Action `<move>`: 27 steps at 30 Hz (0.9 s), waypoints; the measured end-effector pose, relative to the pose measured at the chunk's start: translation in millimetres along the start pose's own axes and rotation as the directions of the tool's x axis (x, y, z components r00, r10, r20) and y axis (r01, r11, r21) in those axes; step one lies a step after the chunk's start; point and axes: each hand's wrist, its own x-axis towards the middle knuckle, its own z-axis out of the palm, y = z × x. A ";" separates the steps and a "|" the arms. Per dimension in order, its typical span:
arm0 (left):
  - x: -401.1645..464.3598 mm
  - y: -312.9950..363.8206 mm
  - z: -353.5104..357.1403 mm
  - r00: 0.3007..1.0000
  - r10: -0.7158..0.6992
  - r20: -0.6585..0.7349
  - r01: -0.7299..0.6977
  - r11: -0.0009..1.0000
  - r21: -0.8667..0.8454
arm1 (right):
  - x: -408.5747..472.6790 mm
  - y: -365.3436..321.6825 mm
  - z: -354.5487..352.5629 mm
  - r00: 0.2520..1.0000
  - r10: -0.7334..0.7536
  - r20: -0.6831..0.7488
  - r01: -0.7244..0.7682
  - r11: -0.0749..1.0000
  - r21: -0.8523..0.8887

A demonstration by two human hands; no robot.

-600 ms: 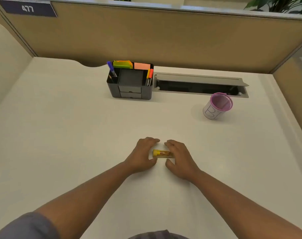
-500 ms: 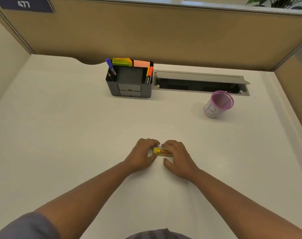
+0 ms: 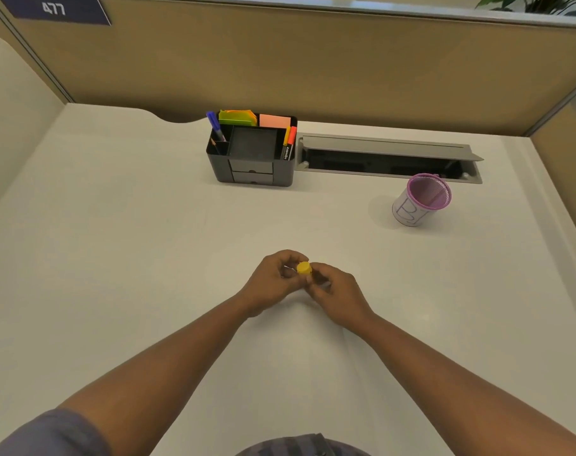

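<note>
Your left hand [image 3: 273,281] and right hand [image 3: 337,292] were together above the near middle of the desk [image 3: 115,258], fingers curled. Farther back stood the black organiser [image 3: 253,166] and, to its right, the pink mesh cup [image 3: 421,200]. Both hands pinched the yellow-capped tube [image 3: 303,268] between them, its body mostly hidden.

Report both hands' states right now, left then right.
Left hand: closed, fingers pinching the yellow-capped tube at its cap end.
Right hand: closed, gripping the same tube lower down.
</note>
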 end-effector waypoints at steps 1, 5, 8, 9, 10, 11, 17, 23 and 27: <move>-0.7 1.2 0.9 1.000 0.005 -0.006 -0.005 1.000 -0.018 | -0.4 -2.4 -0.2 1.000 0.022 -0.004 -0.022 0.999 0.043; -1.6 8.5 2.0 1.000 0.027 0.015 -0.026 0.999 -0.040 | -1.8 -8.1 -2.1 0.998 0.060 0.013 -0.061 0.992 0.109; -1.8 11.9 2.4 0.999 0.036 0.016 -0.036 0.999 -0.029 | -4.4 -8.0 -3.8 0.995 0.101 0.018 -0.103 0.985 0.139; -1.9 12.6 2.9 0.999 0.041 0.009 -0.041 0.999 -0.024 | -4.9 -7.4 -4.2 0.994 0.108 0.021 -0.110 0.984 0.139; -2.2 13.9 3.6 0.999 0.046 0.004 -0.046 0.999 -0.018 | -5.2 -7.4 -4.5 0.994 0.107 0.026 -0.110 0.984 0.139; -2.5 15.2 4.2 0.999 0.051 0.007 -0.051 0.999 -0.004 | -5.2 -7.0 -4.2 0.994 0.101 0.028 -0.105 0.984 0.144; -2.2 20.4 5.0 0.999 0.020 -0.029 -0.019 0.999 0.036 | -6.5 -9.4 -2.5 0.997 0.078 -0.005 -0.076 0.986 0.147; 0.9 28.7 -4.0 0.997 0.077 -0.001 -0.076 0.979 0.191 | -4.9 -5.3 -5.4 0.995 0.059 -0.079 -0.056 0.998 0.039; 4.2 32.7 -6.5 0.994 0.106 0.013 -0.104 0.940 0.325 | -3.4 -5.7 -5.8 0.994 0.065 -0.086 -0.066 0.998 -0.002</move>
